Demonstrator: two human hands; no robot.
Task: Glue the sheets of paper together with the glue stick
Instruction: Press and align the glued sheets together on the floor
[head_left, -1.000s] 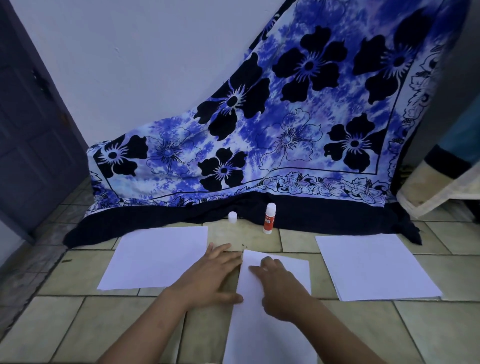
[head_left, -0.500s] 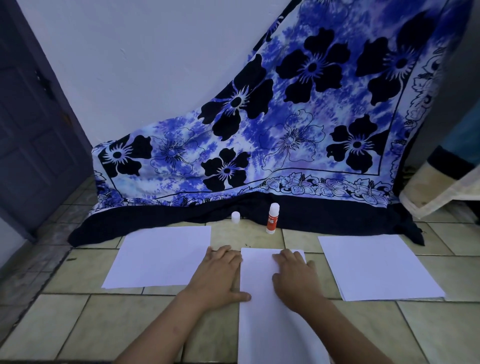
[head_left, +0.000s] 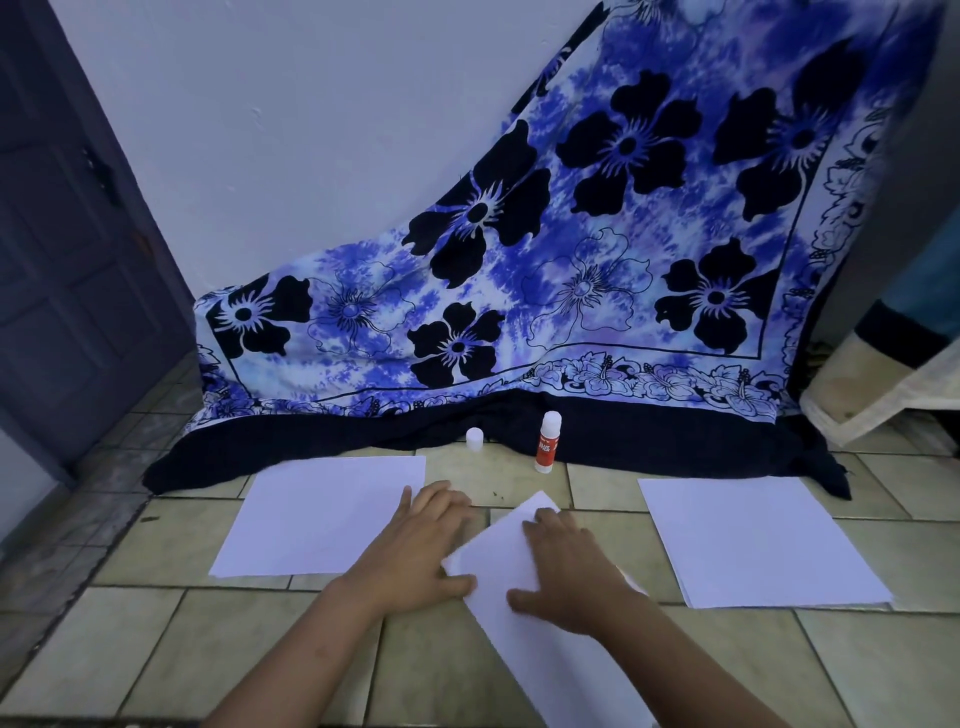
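Both hands lie flat on a tiled floor (head_left: 218, 649), palms down, holding nothing. The right hand (head_left: 566, 566) rests on top of the middle sheet (head_left: 493, 558), its fingers straight and slightly spread, its thumb stretched out to the left across the paper. The left hand (head_left: 415, 551) lies just beside it, fingers straight and close together, pointing away from the person. Its thumb touches the left edge of that sheet, and the outer side of the hand reaches the right edge of the left sheet (head_left: 322, 514).

The middle sheet lies turned at an angle, its far corner pointing towards the glue stick (head_left: 548, 441), and its near end runs out of the bottom of the view. The left sheet lies flat and square to the tiles. The right sheet (head_left: 753, 540) lies well apart from both hands. Its near edge looks doubled, so it may be more than one sheet, though the view is too soft to be sure.

The glue stick stands upright on the floor beyond the hands, between the left and right sheets, with a red label and a white top. A small white cap (head_left: 474, 438) stands to its left, apart from it. Right behind both, a blue cloth (head_left: 519, 270) with dark flowers hangs against the white wall (head_left: 260, 130), its dark hem lying on the tiles. A dark door (head_left: 62, 260) stands at the far left.
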